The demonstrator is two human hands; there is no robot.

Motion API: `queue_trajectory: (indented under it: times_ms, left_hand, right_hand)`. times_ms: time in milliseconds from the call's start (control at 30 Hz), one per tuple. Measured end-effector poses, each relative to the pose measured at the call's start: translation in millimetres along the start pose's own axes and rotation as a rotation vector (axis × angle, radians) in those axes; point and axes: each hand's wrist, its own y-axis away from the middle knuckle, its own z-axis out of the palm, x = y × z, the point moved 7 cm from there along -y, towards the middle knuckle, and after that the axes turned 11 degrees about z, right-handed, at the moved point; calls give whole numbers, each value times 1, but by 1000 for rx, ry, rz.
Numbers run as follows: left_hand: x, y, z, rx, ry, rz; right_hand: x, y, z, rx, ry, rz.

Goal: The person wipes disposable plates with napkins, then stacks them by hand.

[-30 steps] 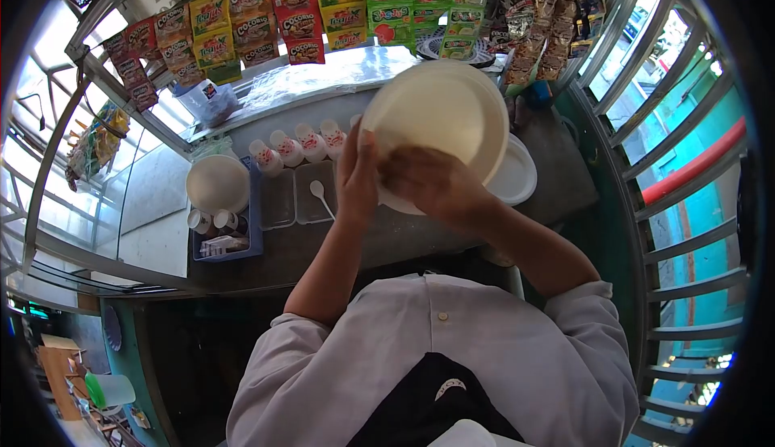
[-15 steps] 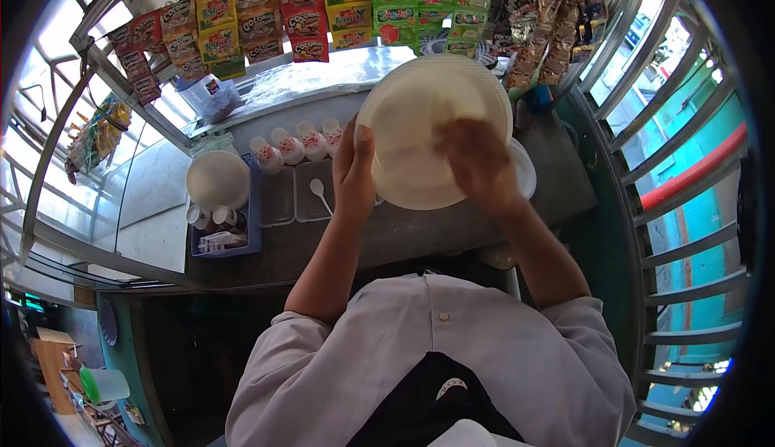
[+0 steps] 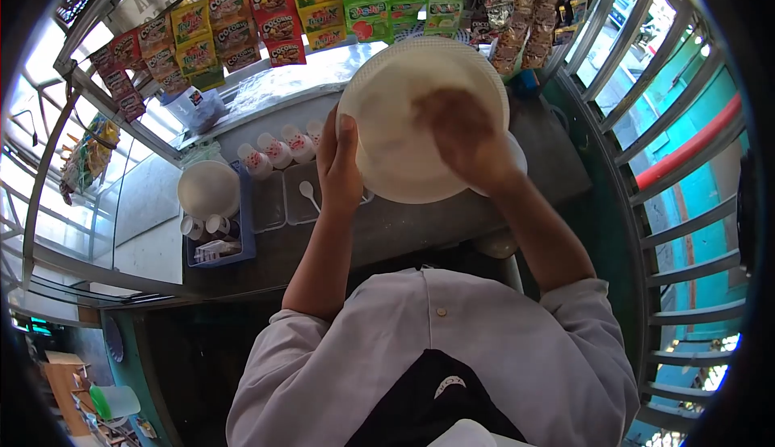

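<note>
I've got my L hand [image 3: 342, 168] on the L rim of a wide, pale round bowl [image 3: 395, 164]; thumb's on the face turned to me, other fingers tucked behind, so the grip's clamped on the rim. Bowl is tilted w/ its inside toward the cam, textured band round the edge, held over the desk [image 3: 383, 233] at centre; can't tell from here if its low edge touches. My R hand [image 3: 468, 136] is in front of the bowl's inside, R of ctr, and blurred: can't tell if those fingers are apart or together, or if they're on the surface.

Just behind the bowl, to the R, I see part of a white round dish [image 3: 518, 156] on the desk. L of my L hand: two clear plastic tubs [image 3: 269, 209] side by side, a white spoon [image 3: 307, 193] in the R one. Beyond 'em, a row of white cups w/ red print [image 3: 277, 151]. Further L, a blue basket [image 3: 249, 241] holds a pale round container [image 3: 208, 190], two small cups [image 3: 218, 226] & a packet [image 3: 216, 250]. Far side, hanging strips: Cocorio sachets [image 3: 278, 23], yellow Teajus sachets [image 3: 194, 35], green sachets [image 3: 367, 19]. Metal bars [image 3: 694, 316] run down the R side.
</note>
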Motion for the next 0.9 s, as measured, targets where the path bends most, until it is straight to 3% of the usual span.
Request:
queue_trajectory:
  times_ms: [133, 200, 333, 433, 500, 667, 733, 867, 900]
  left_hand:
    - [4, -3, 5, -13, 33, 53]
    - [1, -5, -6, 117, 148, 31]
    - [-3, -5, -23, 154, 98, 46]
    - [1, -2, -20, 117, -64, 62]
    - [6, -3, -9, 29, -116, 88]
    - [12, -9, -15, 92, -132, 104]
    - [15, -10, -23, 128, -117, 112]
    - [24, -7, -28, 128, -248, 146]
    - [26, -5, -24, 96, -288, 149]
  right_hand:
    - [15, -25, -21, 179, 7, 44]
    - [4, 1, 1, 61, -3, 69]
    - [-10, 28, 23, -174, -196, 16]
    - [9, 5, 10, -167, -186, 58]
    - [18, -26, -21, 114, 10, 50]
    - [8, -7, 10, 87, 29, 15]
    - [-2, 17, 31, -58, -48, 4]
    - [4, 13, 25, -65, -36, -36]
    - [13, -4, 13, 55, 25, -21]
